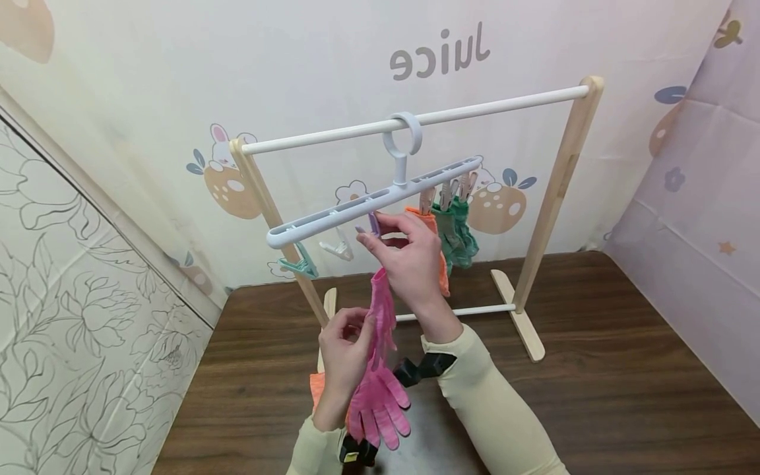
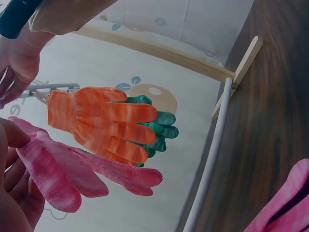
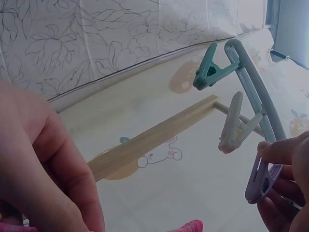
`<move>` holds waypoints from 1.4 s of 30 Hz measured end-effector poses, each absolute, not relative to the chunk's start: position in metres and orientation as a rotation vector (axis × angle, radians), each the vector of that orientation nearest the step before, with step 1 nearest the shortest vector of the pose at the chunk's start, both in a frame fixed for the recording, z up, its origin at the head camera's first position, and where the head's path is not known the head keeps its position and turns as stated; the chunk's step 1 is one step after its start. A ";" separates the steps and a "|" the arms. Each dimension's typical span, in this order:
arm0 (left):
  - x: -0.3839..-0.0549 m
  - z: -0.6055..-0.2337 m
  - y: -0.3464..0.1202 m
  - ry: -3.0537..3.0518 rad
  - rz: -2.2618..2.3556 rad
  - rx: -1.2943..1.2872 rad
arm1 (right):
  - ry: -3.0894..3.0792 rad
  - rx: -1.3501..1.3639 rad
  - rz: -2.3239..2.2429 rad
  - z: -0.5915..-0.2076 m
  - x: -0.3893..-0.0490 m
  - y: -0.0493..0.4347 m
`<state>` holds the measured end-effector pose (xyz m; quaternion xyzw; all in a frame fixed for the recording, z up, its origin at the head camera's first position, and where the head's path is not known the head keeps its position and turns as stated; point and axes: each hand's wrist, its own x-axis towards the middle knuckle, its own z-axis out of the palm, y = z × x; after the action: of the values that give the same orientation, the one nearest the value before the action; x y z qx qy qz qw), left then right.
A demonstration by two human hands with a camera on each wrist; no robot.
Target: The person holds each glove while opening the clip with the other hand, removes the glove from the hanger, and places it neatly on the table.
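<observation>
Pink glove (image 1: 382, 300): limp knit, pinched btwn L fingers (image 1: 366, 330).

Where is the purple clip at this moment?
In the head view, the purple clip is between the fingers of the right hand, just under the pale hanger and left of its hook; the white clip is its nearest neighbour leftward.

1. Left hand (image 2: 12, 203): pinches a pink glove (image 2: 63, 166), its fingers pointing rightward.
2. Right hand (image 2: 21, 60): at upper left, beside a pale sleeve (image 2: 67, 14).
3. Orange glove (image 2: 104, 118): cuff at a clip (image 2: 41, 97), a green glove (image 2: 166, 119) partly hidden behind.
4. Wooden post (image 2: 159, 53): meets a white rod (image 2: 212, 145) near the foot (image 2: 248, 60).
5. Tabletop (image 2: 270, 96): dark wood; another pink glove (image 2: 285, 208) shows at the lower right corner, cut off.
</observation>
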<state>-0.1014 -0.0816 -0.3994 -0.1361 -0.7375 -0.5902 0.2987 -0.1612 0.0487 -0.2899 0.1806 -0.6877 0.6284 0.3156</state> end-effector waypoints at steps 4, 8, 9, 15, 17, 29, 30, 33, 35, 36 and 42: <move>-0.095 -0.389 -0.079 -1.952 -1.591 -0.382 | -1.829 0.481 1.649 -0.290 -0.162 0.049; -0.092 -0.390 -0.077 -1.980 -1.672 -0.361 | -1.839 0.477 1.653 -0.291 -0.162 0.049; -0.091 -0.390 -0.076 -1.991 -1.705 -0.346 | -1.842 0.477 1.655 -0.291 -0.162 0.049; -0.097 -0.410 -0.076 -2.036 -1.896 -0.247 | -1.844 0.490 1.633 -0.290 -0.162 0.049; -0.102 -0.421 -0.076 -2.040 -1.951 -0.216 | -1.842 0.492 1.624 -0.289 -0.162 0.049; -0.102 -0.452 -0.066 -2.081 -2.228 -0.117 | -1.843 0.461 1.633 -0.285 -0.162 0.045; -0.100 -0.454 -0.065 -2.085 -2.265 -0.104 | -1.843 0.463 1.636 -0.285 -0.162 0.044; -0.096 -0.458 -0.062 -2.069 -2.403 -0.027 | -1.847 0.464 1.638 -0.286 -0.160 0.044; -0.093 -0.461 -0.060 -2.037 -2.503 0.026 | -1.847 0.461 1.638 -0.288 -0.160 0.045; -0.091 -0.463 -0.058 -2.011 -2.557 0.050 | -1.845 0.461 1.638 -0.289 -0.160 0.045; -0.082 -0.475 -0.051 -1.893 -2.809 0.146 | -1.819 0.492 1.636 -0.293 -0.162 0.048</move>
<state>-0.0822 -0.0513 -0.4752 0.0426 -0.5541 -0.8220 -0.1242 -0.1623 0.0476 -0.2935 0.1870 -0.6913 0.6216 0.3174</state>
